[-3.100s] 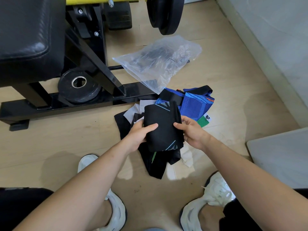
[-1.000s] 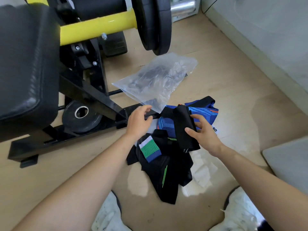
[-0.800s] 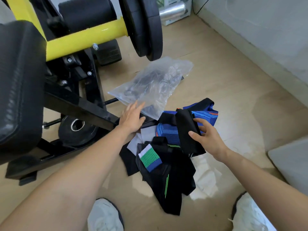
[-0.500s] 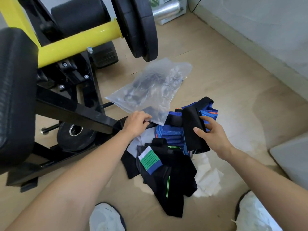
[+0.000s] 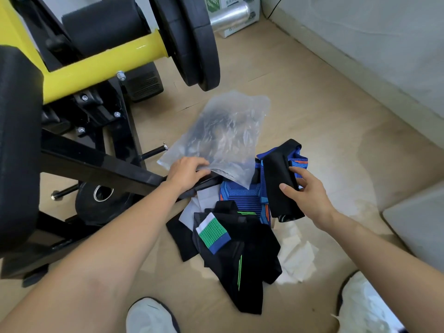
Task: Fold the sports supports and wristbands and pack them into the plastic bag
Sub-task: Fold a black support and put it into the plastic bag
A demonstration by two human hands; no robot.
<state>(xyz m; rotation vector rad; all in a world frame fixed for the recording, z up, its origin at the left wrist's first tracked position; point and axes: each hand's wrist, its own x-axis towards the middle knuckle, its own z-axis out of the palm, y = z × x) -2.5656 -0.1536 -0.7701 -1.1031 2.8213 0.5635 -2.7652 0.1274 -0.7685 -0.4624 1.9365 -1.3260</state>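
Plastic bag (image 5: 223, 131): dark contents behind crinkled film, not identifiable. Left hand (image 5: 187, 171): grips bag edge; fingertips inside or outside mouth indeterminate. Blue support (image 5: 240, 195): partly covered by bag corner and by folded black support (image 5: 276, 171) pinched in right hand (image 5: 310, 198). White shoes (image 5: 149, 318): cut by bottom edge. Box label (image 5: 216, 3): cut by top edge, print unreadable.

I'm in a gym room. A weight machine fills my left side: a yellow steel tube (image 5: 103, 68) carries black weight plates (image 5: 192, 44), with a black foam roller (image 5: 103, 22) behind it and a thick black pad (image 5: 16, 140) at the left edge. A spare plate (image 5: 96, 205) lies on the pale wood-look floor (image 5: 312, 116) beside the machine's black base bar (image 5: 96, 164). A plain pale wall (image 5: 360, 32) closes the right side, and sports supports (image 5: 240, 260) lie heaped on the floor by my feet.
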